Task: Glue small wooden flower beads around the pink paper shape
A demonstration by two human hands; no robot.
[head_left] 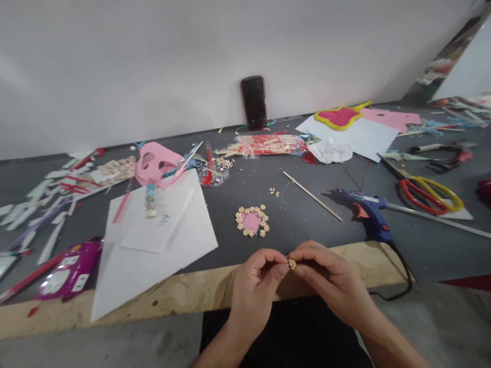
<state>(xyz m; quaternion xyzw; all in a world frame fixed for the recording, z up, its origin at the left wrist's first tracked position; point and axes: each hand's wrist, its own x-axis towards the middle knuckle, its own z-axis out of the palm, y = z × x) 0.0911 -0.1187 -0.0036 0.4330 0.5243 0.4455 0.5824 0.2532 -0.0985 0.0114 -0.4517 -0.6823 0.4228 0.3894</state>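
Between the fingertips of both hands, just over the table's front edge, is a small beige flower-shaped cluster [292, 264] of tiny round pieces. My left hand [259, 286] pinches it from the left, thumb against fingers. From the other side my right hand [330, 278] pinches it too. Beyond the hands lies a pink piece [251, 221] ringed with similar beige flower clusters. A few loose beige bits [274, 192] are scattered behind that ring. To their right rests a thin wooden stick [312, 196].
A blue glue gun [368, 209] with its cord lies at right, beside red-and-yellow-handled scissors [425, 191]. White sheets [192, 232] and a pink mask cutout [157, 162] lie at left. Packaged sticks [264, 144] are at the back, near a phone [253, 102] leaning on the wall.
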